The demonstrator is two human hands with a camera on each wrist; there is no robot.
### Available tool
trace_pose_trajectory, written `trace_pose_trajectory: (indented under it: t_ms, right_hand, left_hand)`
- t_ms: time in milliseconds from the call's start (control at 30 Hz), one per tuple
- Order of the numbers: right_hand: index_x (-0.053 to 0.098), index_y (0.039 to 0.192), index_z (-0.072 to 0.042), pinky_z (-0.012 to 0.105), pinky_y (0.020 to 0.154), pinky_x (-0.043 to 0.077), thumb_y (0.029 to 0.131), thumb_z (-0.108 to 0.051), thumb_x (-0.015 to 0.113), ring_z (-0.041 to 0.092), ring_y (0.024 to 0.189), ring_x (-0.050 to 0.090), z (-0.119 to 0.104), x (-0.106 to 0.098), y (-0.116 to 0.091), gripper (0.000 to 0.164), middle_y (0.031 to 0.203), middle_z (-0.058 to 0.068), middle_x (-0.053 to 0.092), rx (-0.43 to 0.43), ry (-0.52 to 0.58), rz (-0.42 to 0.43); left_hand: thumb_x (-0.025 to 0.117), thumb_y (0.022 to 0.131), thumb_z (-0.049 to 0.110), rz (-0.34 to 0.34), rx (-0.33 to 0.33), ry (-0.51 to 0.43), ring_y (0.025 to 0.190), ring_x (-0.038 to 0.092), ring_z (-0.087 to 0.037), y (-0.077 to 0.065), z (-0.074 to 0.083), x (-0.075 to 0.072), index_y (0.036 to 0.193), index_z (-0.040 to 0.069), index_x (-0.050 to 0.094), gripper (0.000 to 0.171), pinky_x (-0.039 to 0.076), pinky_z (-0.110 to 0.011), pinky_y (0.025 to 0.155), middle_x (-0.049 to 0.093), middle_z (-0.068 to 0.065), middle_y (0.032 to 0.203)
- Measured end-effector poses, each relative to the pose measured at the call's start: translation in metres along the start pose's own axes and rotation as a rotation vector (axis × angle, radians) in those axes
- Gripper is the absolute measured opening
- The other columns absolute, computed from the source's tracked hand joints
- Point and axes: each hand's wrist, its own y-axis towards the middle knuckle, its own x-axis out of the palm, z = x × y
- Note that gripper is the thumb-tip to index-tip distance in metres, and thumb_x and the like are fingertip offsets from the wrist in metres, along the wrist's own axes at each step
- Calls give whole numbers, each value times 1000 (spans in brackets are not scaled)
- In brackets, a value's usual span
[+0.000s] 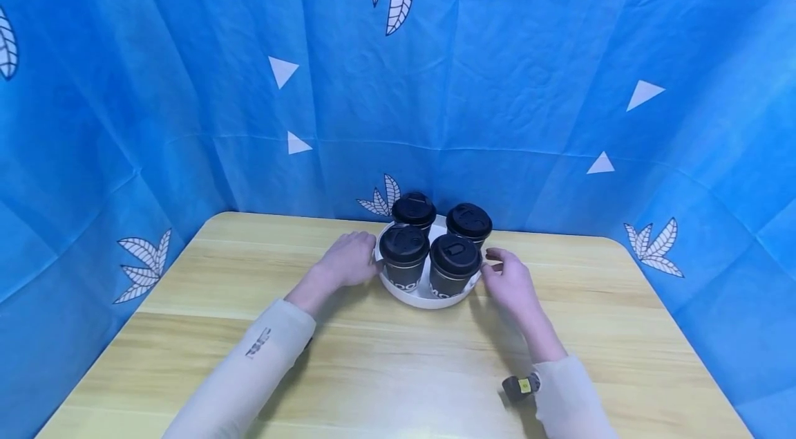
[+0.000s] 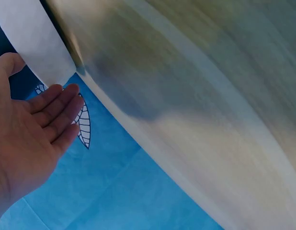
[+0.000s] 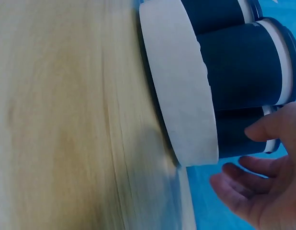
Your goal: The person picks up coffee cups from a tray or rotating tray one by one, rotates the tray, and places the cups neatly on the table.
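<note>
A round white tray stands near the far edge of the table and bears several dark paper cups with black lids, set upright close together. White lettering shows on the front two. My left hand is at the tray's left side; in the left wrist view its fingers are fairly straight, the tips right at the tray's wall. On the other side, my right hand is beside the tray's right rim. The right wrist view shows its thumb and loosely bent fingers spread apart, with nothing between them.
The wooden table extends on both sides and in front of the tray. A blue curtain with white leaves and triangles hangs right behind the far edge. A small dark device sits at my right wrist.
</note>
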Motion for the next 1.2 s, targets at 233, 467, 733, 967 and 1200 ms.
trace_pose_trajectory:
  t_ms: [233,467,733,967,1200]
  right_hand:
    - [65,128,0,43,91,50,103,-17,54,31,109,64,-10,-4,-8,32,120,18,68,-81,14,135]
    - [66,127,0,29,84,54,109,-24,48,33,101,67,-14,-3,-11,36,117,17,71,-194,145,236]
    - [56,145,-1,40,103,53,108,-33,55,33,122,63,-19,-2,-13,49,140,20,62,-192,268,80]
    - [54,146,-1,48,108,49,99,-34,71,35,130,58,-18,2,-14,60,145,20,58,-155,260,-5]
    - [43,154,-4,47,107,51,89,-31,83,40,128,61,-17,7,-16,80,146,25,56,-111,265,-75]
  left_hand:
    - [67,92,43,35,39,46,103,53,-28,-1,0,1,105,6,60,40,41,-46,106,55,-6,102]
    - [67,91,44,40,36,47,101,49,-27,1,0,3,106,5,58,42,40,-44,105,51,-6,101]
    - [66,92,43,49,49,47,102,49,-27,2,-3,8,107,5,57,42,41,-45,104,53,-7,104]
    - [65,92,44,50,52,38,103,49,-28,0,-3,8,109,5,57,43,41,-45,104,53,-7,106]
    - [65,92,45,54,54,52,103,49,-27,1,-3,8,108,6,57,42,40,-45,106,52,-6,104]
